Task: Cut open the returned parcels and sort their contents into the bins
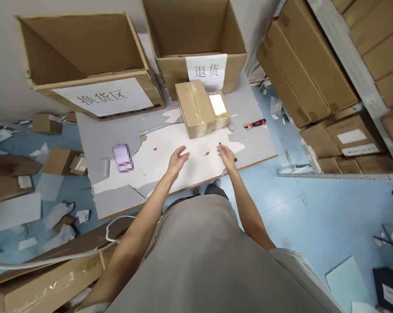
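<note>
My left hand (178,161) hovers over the white patch of the worn table (170,148), fingers apart and holding nothing. To its right my right hand (226,156) is also open over the table's near edge, with a small black and yellow object (234,159) partly hidden beside it. Beyond both hands a taped cardboard box (195,108) stands next to a smaller box with a white label (218,104). A red and black utility knife (255,124) lies at the right. Toward the left lies a phone-like object (122,158), its surface blurred out.
Two large open cartons with paper signs stand at the back, one at left (101,98), one at centre (170,69). Shelving with stacked boxes (314,65) rises on the right. Boxes and scraps litter the blue floor at left. A long carton (53,282) lies near my left arm.
</note>
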`<state>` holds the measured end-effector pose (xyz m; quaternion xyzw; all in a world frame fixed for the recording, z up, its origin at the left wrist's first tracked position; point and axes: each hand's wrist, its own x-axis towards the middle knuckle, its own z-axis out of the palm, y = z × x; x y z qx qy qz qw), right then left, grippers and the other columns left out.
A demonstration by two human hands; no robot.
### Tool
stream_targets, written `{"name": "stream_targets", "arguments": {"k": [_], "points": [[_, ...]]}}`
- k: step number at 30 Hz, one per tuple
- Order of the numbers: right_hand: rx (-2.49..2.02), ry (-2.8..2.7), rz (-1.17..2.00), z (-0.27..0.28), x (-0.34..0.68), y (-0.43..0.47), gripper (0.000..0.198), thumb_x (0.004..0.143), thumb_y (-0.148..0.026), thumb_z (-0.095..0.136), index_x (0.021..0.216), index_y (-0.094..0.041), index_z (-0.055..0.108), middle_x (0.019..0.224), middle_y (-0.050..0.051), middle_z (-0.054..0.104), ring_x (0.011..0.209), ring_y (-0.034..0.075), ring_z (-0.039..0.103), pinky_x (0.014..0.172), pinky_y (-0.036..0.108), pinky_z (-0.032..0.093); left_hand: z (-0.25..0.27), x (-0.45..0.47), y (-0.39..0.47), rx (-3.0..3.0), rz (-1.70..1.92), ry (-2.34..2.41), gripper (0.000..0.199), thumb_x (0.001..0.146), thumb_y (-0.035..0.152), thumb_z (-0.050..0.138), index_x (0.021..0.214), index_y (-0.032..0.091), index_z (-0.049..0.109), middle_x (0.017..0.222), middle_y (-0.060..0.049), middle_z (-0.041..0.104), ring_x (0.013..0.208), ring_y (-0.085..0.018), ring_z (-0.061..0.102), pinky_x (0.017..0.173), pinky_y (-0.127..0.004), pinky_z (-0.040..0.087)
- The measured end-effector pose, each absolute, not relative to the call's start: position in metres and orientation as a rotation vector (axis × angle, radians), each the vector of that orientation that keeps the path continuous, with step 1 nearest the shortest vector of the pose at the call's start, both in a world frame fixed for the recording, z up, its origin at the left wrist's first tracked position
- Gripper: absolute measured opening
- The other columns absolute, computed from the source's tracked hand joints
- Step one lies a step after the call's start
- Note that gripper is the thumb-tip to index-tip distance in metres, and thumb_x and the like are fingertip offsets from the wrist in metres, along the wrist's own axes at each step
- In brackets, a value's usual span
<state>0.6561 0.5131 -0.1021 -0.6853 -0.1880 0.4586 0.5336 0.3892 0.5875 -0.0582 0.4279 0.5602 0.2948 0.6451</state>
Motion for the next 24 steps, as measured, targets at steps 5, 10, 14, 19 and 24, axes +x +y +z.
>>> {"name": "stream_targets", "arguments": {"k": [5, 10, 14, 19, 24], "points": [[-1.667, -0.754, 1.043, -0.094, 0.68, 0.632, 0.066, 0.1, -0.063, 0.081, 0.148, -0.018, 0.074, 0.171, 0.021, 0.068, 0.162, 0.033, 0.063, 0.139, 0.05, 0.048, -0.045, 0.429, 0.657, 0.951, 0.683, 1.289, 0.096, 0.093, 0.031, 0.081, 0.182, 0.025, 0.047, 0.198, -0.02, 0.028, 0.169, -0.037, 0.054, 0.129, -0.049, 0.055], [-1.689, -0.863, 1.097, -0.101, 0.69, 0.678, 0.066, 0.103, -0.064, 0.078, 0.152, -0.021, 0.07, 0.161, 0.018, 0.073, 0.154, 0.032, 0.065, 0.141, 0.054, 0.046, -0.043, 0.467, 0.688, 0.97, 0.664, 1.372, 0.109, 0.086, 0.022, 0.084, 0.186, 0.018, 0.041, 0.193, -0.025, 0.035, 0.153, -0.039, 0.069, 0.127, -0.052, 0.057], [-1.686, -0.975, 1.106, -0.114, 0.675, 0.632, 0.057, 0.103, -0.066, 0.076, 0.142, -0.024, 0.073, 0.152, 0.017, 0.073, 0.143, 0.031, 0.071, 0.129, 0.049, 0.06, -0.053, 0.455, 0.658, 0.975, 0.777, 1.57, 0.105, 0.082, 0.021, 0.084, 0.181, 0.013, 0.048, 0.182, -0.026, 0.054, 0.132, -0.035, 0.08, 0.124, -0.049, 0.06], [-1.443, -1.211, 1.444, -0.12, 0.64, 0.524, 0.056, 0.103, -0.071, 0.077, 0.141, -0.03, 0.076, 0.147, 0.014, 0.075, 0.136, 0.031, 0.077, 0.119, 0.048, 0.068, -0.071, 0.398, 0.56, 0.771, 0.945, 1.789, 0.105, 0.082, 0.02, 0.079, 0.182, 0.017, 0.047, 0.185, -0.022, 0.051, 0.131, -0.035, 0.082, 0.121, -0.048, 0.064], [-1.51, -1.224, 1.395, -0.135, 0.671, 0.577, 0.064, 0.107, -0.07, 0.07, 0.153, -0.026, 0.07, 0.163, 0.019, 0.071, 0.148, 0.035, 0.072, 0.129, 0.055, 0.061, -0.086, 0.369, 0.468, 0.445, 0.991, 1.968, 0.106, 0.087, 0.019, 0.071, 0.188, 0.024, 0.036, 0.196, -0.021, 0.03, 0.151, -0.038, 0.073, 0.128, -0.051, 0.06]]}}
